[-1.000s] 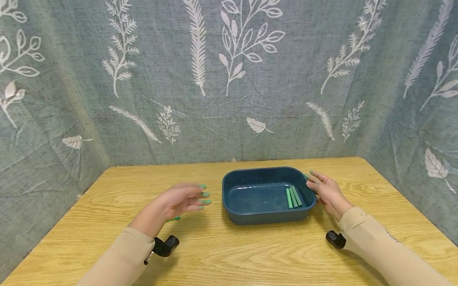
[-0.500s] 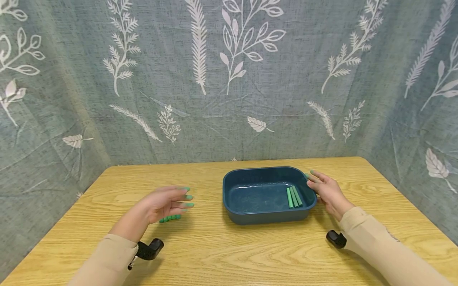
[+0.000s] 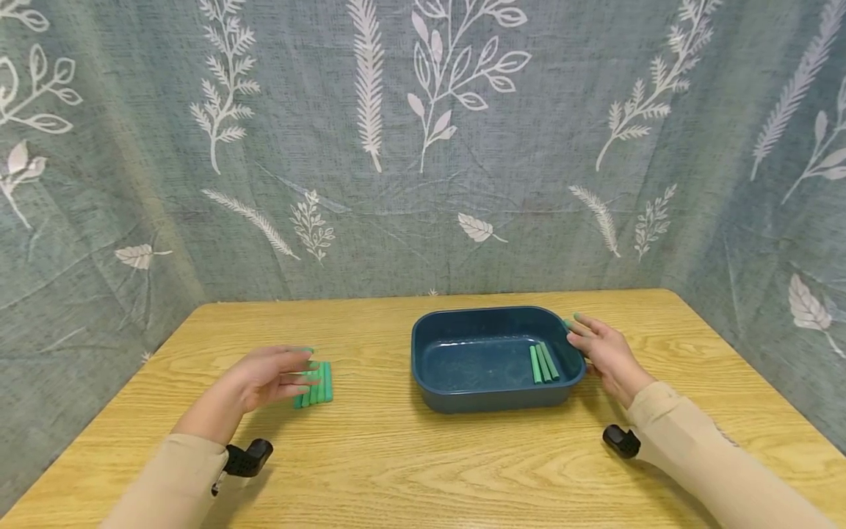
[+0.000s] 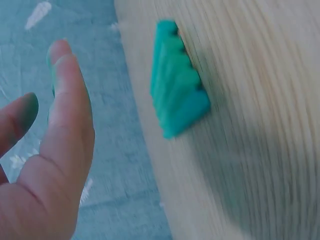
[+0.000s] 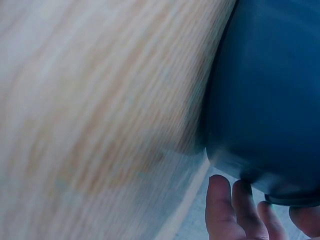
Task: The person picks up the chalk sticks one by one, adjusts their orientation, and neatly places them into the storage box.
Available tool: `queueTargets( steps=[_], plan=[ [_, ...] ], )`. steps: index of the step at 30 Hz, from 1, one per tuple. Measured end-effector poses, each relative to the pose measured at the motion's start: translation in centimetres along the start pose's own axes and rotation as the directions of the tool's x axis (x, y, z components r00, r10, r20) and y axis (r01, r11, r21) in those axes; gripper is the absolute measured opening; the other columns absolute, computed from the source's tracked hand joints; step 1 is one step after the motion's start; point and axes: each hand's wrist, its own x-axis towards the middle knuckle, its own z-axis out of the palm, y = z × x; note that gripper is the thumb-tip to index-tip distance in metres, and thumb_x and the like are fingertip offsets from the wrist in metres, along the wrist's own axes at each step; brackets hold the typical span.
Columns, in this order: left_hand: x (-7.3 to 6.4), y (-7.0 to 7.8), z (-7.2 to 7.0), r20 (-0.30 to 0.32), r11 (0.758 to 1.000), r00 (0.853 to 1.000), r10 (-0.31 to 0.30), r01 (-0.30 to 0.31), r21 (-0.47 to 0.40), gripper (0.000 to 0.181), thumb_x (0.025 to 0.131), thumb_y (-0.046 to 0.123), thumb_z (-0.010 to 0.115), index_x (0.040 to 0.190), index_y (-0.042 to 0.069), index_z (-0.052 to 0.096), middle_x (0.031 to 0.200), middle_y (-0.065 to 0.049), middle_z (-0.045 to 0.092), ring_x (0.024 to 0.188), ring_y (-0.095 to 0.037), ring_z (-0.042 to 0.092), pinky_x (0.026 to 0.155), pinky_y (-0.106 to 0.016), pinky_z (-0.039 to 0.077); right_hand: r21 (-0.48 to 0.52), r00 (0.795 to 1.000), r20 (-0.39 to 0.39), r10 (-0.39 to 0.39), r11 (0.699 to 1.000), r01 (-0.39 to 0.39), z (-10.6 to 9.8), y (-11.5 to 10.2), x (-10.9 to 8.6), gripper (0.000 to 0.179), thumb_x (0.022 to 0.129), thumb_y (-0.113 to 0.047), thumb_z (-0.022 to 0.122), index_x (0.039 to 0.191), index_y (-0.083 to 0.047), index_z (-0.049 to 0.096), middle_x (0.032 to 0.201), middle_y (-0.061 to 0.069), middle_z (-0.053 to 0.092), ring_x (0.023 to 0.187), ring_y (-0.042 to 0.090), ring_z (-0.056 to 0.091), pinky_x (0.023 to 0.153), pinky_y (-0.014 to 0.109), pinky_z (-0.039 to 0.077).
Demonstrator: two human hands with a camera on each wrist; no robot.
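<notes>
A dark blue tub [image 3: 423, 345] stands on the wooden table [image 3: 410, 455], right of centre, with three green sticks [image 3: 543, 363] lying side by side at its right end. My right hand [image 3: 598, 353] rests against the tub's right rim, fingers fairly straight; the right wrist view shows the tub's outer wall [image 5: 270, 100] and my fingertips [image 5: 225, 210] below it. A row of several green sticks [image 3: 315, 383] lies on the table to the left. My left hand [image 3: 271, 375] hovers open just beside them, holding nothing. The left wrist view shows the green sticks [image 4: 175, 95] apart from my fingers [image 4: 67, 100].
A grey-green cloth with white leaf prints [image 3: 423, 147] hangs behind and on both sides of the table. Black wrist camera mounts [image 3: 246, 457] sit under each sleeve. Bare table stretches in front of the tub.
My left hand has moved left and back toward me, away from the tub, uncovering the row of green sticks on the table. The right hand and the tub have stayed put.
</notes>
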Motion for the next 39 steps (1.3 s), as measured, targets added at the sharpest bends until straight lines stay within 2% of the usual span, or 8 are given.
queueTargets(
  steps=[6,8,13,17,22,27,31,39],
  plan=[
    [0.5,-0.4,-1.9,-0.028,0.998,0.998,-0.055,0.055,0.013,0.064,0.106,0.014,0.04,0.145,-0.02,0.003,0.144,-0.038,0.031,0.094,-0.014,0.067,0.087,-0.031,0.055,-0.006,1.0,0.006,-0.005,1.0,0.005,0.0,-0.1,0.0,0.062,0.105,-0.015,0.043,0.157,-0.009,0.009,0.159,0.016,0.017,0.143,0.039,0.021,0.076,0.028,0.047],
    [0.7,-0.6,-2.8,-0.044,0.996,0.995,-0.084,0.085,0.013,0.064,0.105,0.013,0.042,0.146,-0.02,0.004,0.134,-0.034,0.044,0.089,-0.011,0.066,0.086,-0.03,0.055,-0.004,1.0,0.006,-0.002,1.0,0.002,0.0,-0.1,0.0,0.062,0.105,-0.014,0.043,0.157,-0.009,0.009,0.158,0.016,0.017,0.143,0.039,0.021,0.078,0.028,0.047],
    [1.5,-1.2,-4.5,-0.049,0.989,0.988,-0.148,0.148,-0.009,0.061,0.104,0.011,0.045,0.145,-0.02,0.012,0.1,-0.002,0.064,0.082,-0.009,0.066,0.081,-0.028,0.056,0.001,1.0,0.004,-0.002,1.0,0.002,0.0,-0.1,0.0,0.063,0.105,-0.014,0.043,0.157,-0.009,0.008,0.158,0.017,0.016,0.143,0.04,0.02,0.085,0.033,0.046],
    [2.0,-1.9,-5.0,-0.022,0.982,0.982,-0.186,0.185,-0.027,0.054,0.103,0.01,0.048,0.141,-0.02,0.025,0.088,0.003,0.066,0.08,-0.01,0.066,0.079,-0.027,0.056,0.004,1.0,0.001,-0.008,1.0,0.008,0.0,-0.1,0.1,0.063,0.105,-0.014,0.043,0.157,-0.008,0.008,0.158,0.018,0.016,0.142,0.04,0.021,0.088,0.036,0.045],
    [2.3,-2.4,-5.1,-0.01,0.976,0.977,-0.213,0.214,0.036,0.04,0.102,0.01,0.05,0.131,-0.017,0.045,0.09,0.001,0.065,0.082,-0.011,0.064,0.08,-0.028,0.055,0.006,1.0,0.001,-0.01,1.0,0.01,0.1,0.0,0.1,0.063,0.105,-0.014,0.043,0.157,-0.007,0.008,0.158,0.018,0.017,0.142,0.04,0.022,0.084,0.031,0.047],
    [2.3,-2.1,-4.8,-0.005,0.973,0.977,-0.214,0.213,0.092,0.023,0.103,0.014,0.051,0.11,-0.004,0.063,0.088,-0.001,0.063,0.08,-0.011,0.063,0.075,-0.025,0.054,0.009,1.0,-0.001,-0.016,1.0,0.016,0.1,-0.1,0.0,0.062,0.105,-0.014,0.043,0.157,-0.007,0.009,0.158,0.017,0.017,0.142,0.039,0.022,0.074,0.026,0.048],
    [2.1,-1.8,-4.3,-0.012,0.969,0.976,-0.216,0.216,0.122,0.024,0.103,0.014,0.051,0.113,-0.006,0.06,0.087,-0.003,0.062,0.08,-0.012,0.062,0.073,-0.024,0.054,0.009,1.0,0.003,-0.015,1.0,0.015,0.1,-0.2,0.0,0.062,0.105,-0.014,0.043,0.157,-0.008,0.008,0.158,0.017,0.017,0.142,0.039,0.022,0.075,0.026,0.049],
    [2.2,-1.8,-2.8,-0.1,0.94,0.968,-0.232,0.249,0.234,0.047,0.099,0.015,0.06,0.13,-0.015,0.043,0.085,-0.003,0.059,0.075,-0.013,0.058,0.07,-0.024,0.054,0.001,1.0,0.014,-0.007,1.0,0.007,-0.1,0.0,0.0,0.064,0.106,-0.016,0.043,0.157,-0.009,0.006,0.158,0.017,0.015,0.143,0.04,0.02,0.079,0.029,0.05]
  ],
)
